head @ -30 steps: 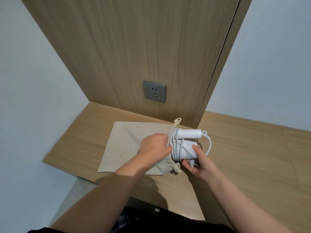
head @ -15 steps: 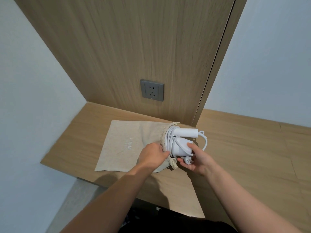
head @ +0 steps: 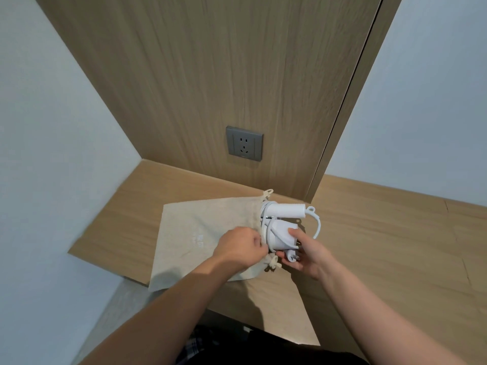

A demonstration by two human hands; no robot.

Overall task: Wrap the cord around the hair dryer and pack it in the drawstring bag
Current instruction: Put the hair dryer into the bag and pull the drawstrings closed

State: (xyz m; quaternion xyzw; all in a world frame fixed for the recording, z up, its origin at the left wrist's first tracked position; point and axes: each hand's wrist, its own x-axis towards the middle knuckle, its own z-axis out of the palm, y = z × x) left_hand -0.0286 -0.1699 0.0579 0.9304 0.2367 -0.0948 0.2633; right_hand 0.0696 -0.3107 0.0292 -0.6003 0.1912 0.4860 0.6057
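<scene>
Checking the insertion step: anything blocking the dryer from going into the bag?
Nothing separate blocks it. The left hand grips the drawstring bag at its mouth, and the right hand holds the hair dryer right there. Its handle and a cord loop are outside; that loop could snag the rim.

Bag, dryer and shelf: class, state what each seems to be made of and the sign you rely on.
Bag: woven cloth, probably linen or cotton; matte beige, soft creases, gathered mouth.
Dryer: likely moulded plastic; smooth plain white shell with a slight sheen.
Shelf: wood-look surface with printed-looking grain, matte; solid wood or laminate cannot be told.
</scene>
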